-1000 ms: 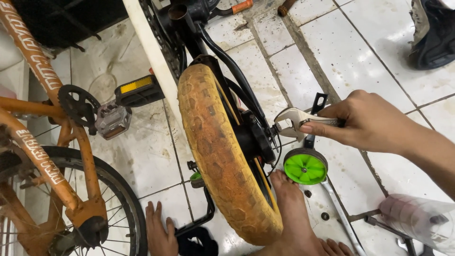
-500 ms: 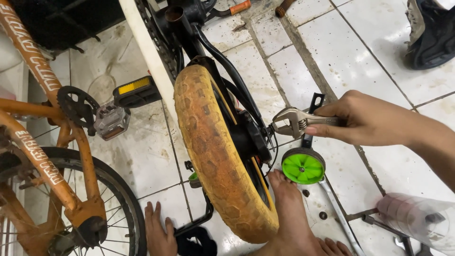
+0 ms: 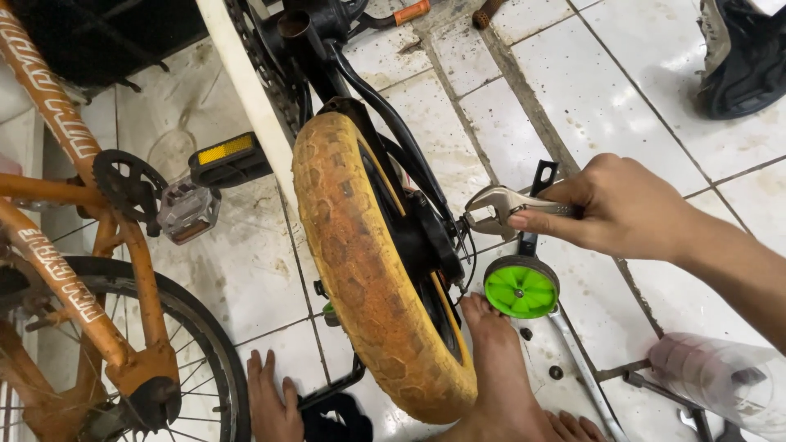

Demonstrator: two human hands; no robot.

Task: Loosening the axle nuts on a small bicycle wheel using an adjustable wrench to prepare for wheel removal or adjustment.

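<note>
A small bicycle stands upside down with its worn yellow tyre in the middle of the view. My right hand grips the handle of a silver adjustable wrench. The wrench's jaws sit at the rear axle, beside the black stay. Just below the wrench hangs a green training wheel on a black bracket. My left hand lies flat on the tile at the bottom, fingers spread, next to a black bracket end. A bare foot presses against the tyre's right side.
An orange bicycle frame with a spoked wheel fills the left side. A pedal with a yellow reflector and a metal pedal lie between the bikes. A clear plastic bottle lies at the lower right, and a dark shoe at the top right.
The wrench jaws stay at the axle while my right hand shifts slightly down and left. The view has drifted a little.
</note>
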